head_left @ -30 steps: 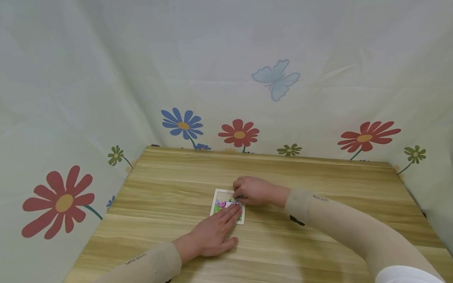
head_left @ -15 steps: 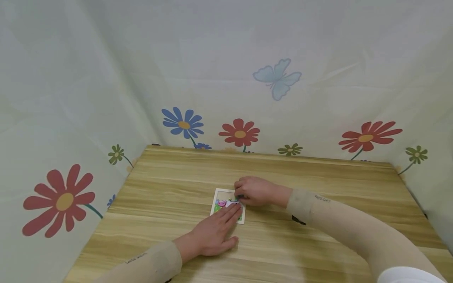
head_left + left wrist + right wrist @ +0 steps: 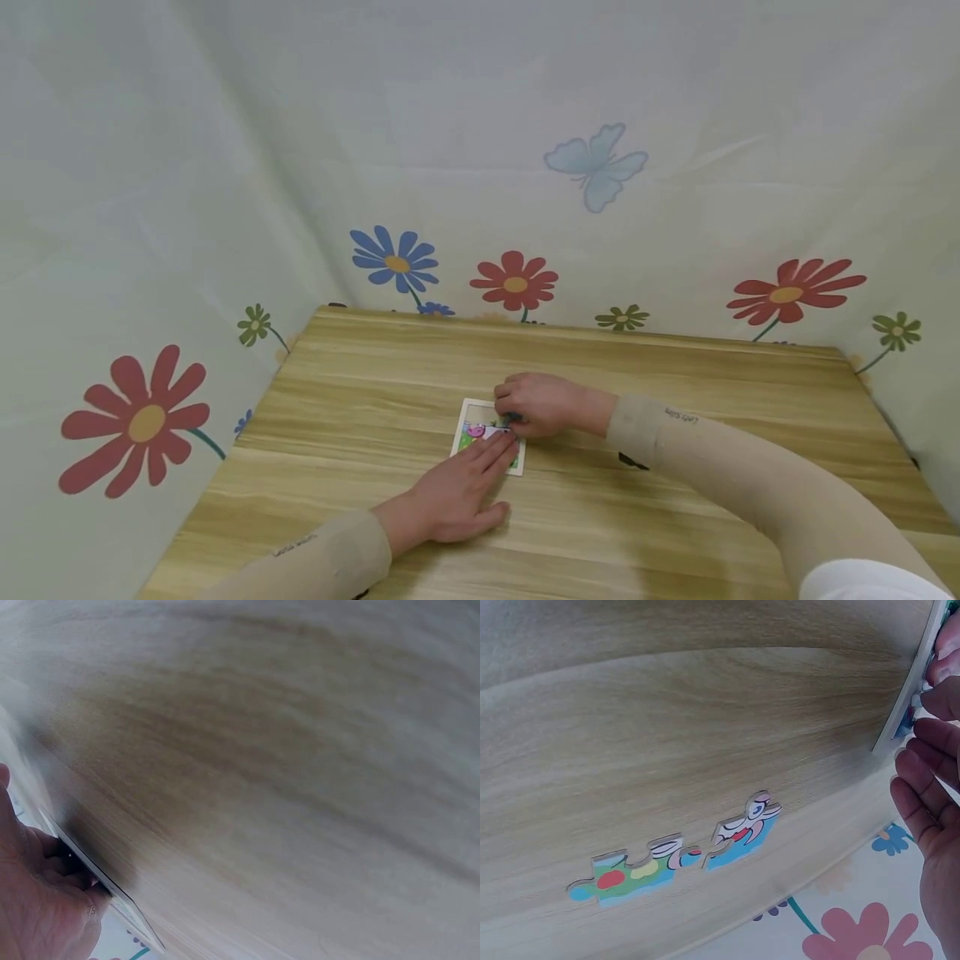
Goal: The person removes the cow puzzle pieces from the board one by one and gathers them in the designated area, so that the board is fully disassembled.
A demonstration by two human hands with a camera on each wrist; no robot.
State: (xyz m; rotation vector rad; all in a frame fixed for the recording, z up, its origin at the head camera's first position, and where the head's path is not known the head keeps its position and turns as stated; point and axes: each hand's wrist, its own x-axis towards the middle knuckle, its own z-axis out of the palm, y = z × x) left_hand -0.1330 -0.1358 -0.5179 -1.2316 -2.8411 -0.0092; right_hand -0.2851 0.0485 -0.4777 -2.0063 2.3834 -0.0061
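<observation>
A small picture puzzle board [image 3: 476,427] with a white rim lies on the wooden table [image 3: 360,392]. My left hand [image 3: 459,493] lies flat, its straight fingers pressing on the board's near right part. My right hand [image 3: 536,402] is curled over the board's far right corner and pinches a small dark puzzle piece [image 3: 512,417] there. In the left wrist view the board's edge [image 3: 112,894] shows beside my left hand [image 3: 34,900]. In the right wrist view the board's rim [image 3: 909,694] stands at the right edge, with fingers [image 3: 922,787] beside it.
Two joined loose puzzle pieces [image 3: 676,859] lie on the table in the right wrist view; the head view does not show them. A flower-printed curtain [image 3: 480,150] closes in the table at the back and both sides.
Both hands stay where they were on the board. Only the head view has shifted slightly.
</observation>
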